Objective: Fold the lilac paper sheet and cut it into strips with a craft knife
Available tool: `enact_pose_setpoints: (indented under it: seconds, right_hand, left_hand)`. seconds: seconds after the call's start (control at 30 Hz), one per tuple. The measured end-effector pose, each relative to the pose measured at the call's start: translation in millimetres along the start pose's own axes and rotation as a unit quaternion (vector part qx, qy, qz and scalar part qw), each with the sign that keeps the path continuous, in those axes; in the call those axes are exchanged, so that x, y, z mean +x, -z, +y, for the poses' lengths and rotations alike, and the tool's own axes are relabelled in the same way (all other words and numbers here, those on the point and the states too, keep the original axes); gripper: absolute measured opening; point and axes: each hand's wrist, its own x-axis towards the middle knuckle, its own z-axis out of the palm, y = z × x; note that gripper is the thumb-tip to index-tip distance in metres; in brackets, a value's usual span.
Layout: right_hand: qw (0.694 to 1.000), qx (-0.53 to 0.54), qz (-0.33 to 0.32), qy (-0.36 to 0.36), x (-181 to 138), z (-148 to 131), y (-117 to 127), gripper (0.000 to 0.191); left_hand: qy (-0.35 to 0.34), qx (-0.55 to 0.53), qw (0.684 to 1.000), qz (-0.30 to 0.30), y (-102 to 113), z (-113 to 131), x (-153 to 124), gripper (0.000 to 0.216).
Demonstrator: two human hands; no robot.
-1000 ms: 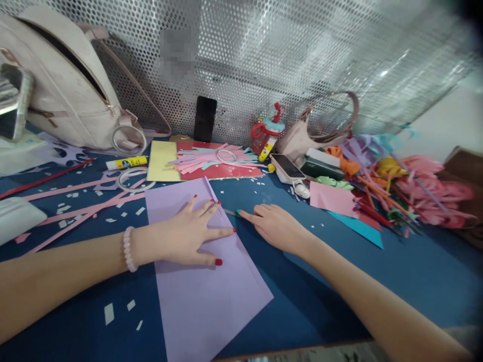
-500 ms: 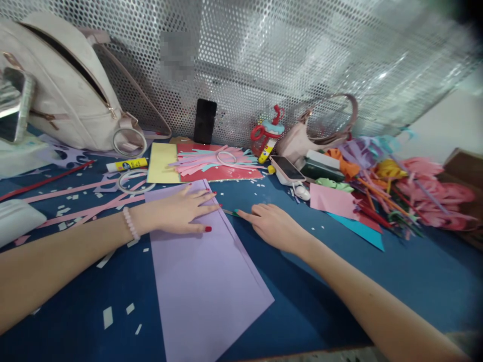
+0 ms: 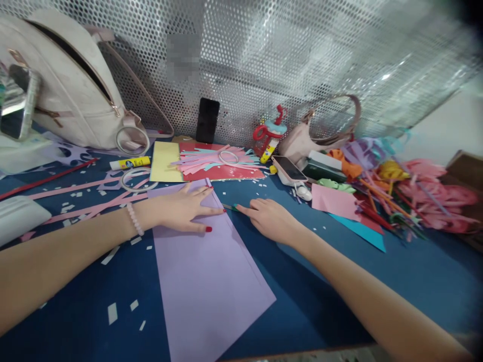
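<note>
A large purple paper sheet (image 3: 204, 281) lies on the blue tabletop, with a narrow line along its right edge. My left hand (image 3: 181, 207) rests flat on its upper part, fingers spread, with a pink bead bracelet at the wrist. Just off the sheet's upper right edge, my right hand (image 3: 269, 218) is closed with the index finger stretched forward. Under that finger is a craft knife (image 3: 230, 206) with a teal end and a thin metal blade pointing left, close to my left fingertips. Most of its handle is hidden in the hand.
Behind the sheet lie yellow paper (image 3: 165, 161), fringed paper strips (image 3: 211, 161), a glue stick (image 3: 130, 163) and a tape roll (image 3: 136, 188). A phone (image 3: 207, 120) leans at the back. Pink paper (image 3: 334, 201) and ribbons (image 3: 418, 191) are right; a backpack (image 3: 75, 90) stands left.
The view has shifted slightly. My right hand with the craft knife has moved a little away from me along the sheet's edge. My left hand stays pressed on the sheet.
</note>
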Motion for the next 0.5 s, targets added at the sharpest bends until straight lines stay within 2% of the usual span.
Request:
enact_pose_setpoints:
  seconds: [0.5]
  right_hand:
    - [1.000, 0.016, -0.004, -0.016, 37.1, 9.1, 0.1, 0.044]
  left_hand:
    - [0.000, 0.010, 1.000, -0.001, 1.6, 2.7, -1.2, 0.060]
